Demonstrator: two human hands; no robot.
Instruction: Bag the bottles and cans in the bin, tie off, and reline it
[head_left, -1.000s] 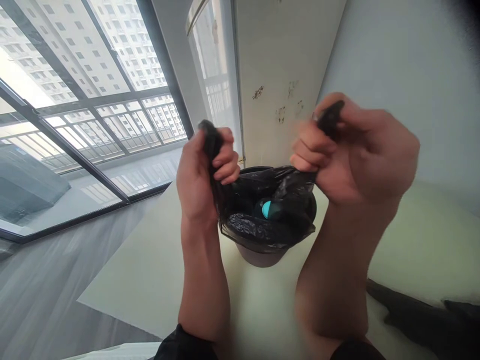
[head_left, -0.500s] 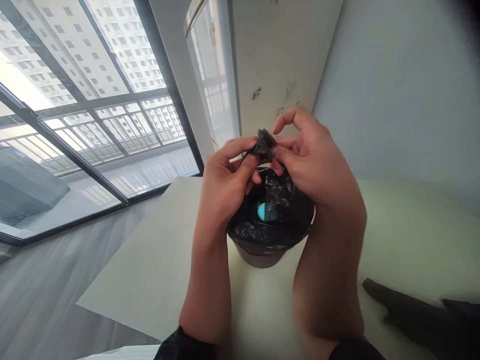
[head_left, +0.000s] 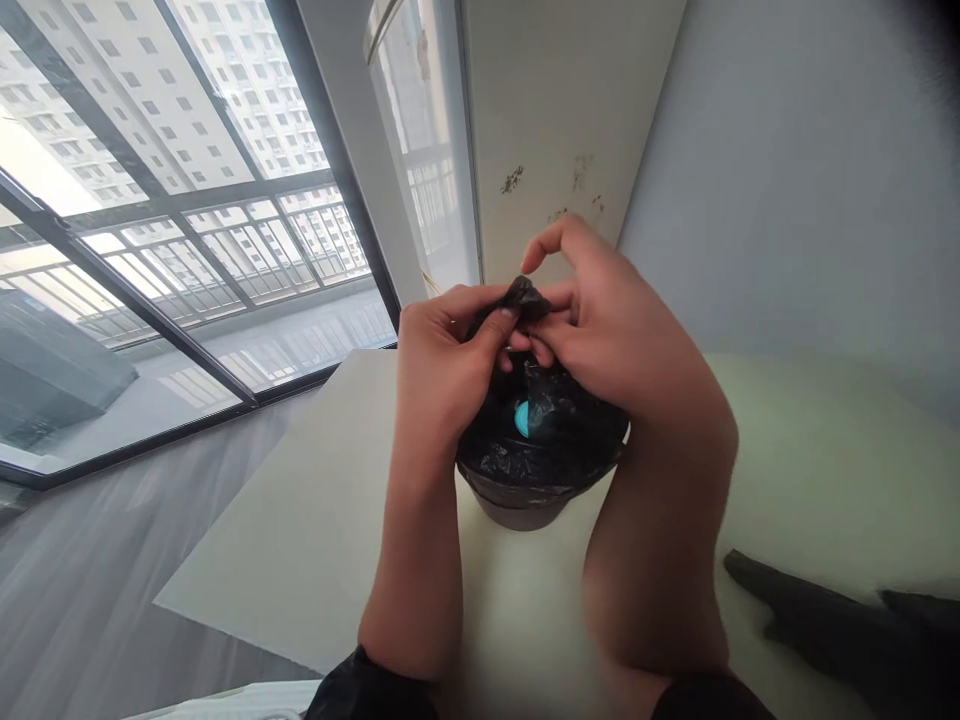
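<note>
A black plastic bag (head_left: 525, 460) lines a small bin (head_left: 523, 515) on the pale table, its edge folded over the rim. Above the bin, my left hand (head_left: 450, 365) pinches a gathered bit of the bag between thumb and index finger. My right hand (head_left: 600, 320) grips the same bunched plastic from the other side, its index finger curled and raised. Part of a turquoise round thing (head_left: 522, 419) shows inside the bin; a flap of the bag covers its right side.
Dark cloth or plastic (head_left: 840, 630) lies on the table (head_left: 285, 520) at the right. A cabinet-like panel (head_left: 555, 110) with brown marks stands behind the bin. Glass sliding doors (head_left: 187, 300) and wood-look floor are to the left. A white ribbed object (head_left: 232, 702) shows at the bottom edge.
The bunched plastic sits slightly lower and looks more folded between my fingers. My right hand has shifted a little left, closer to my left hand. The bin has stayed put.
</note>
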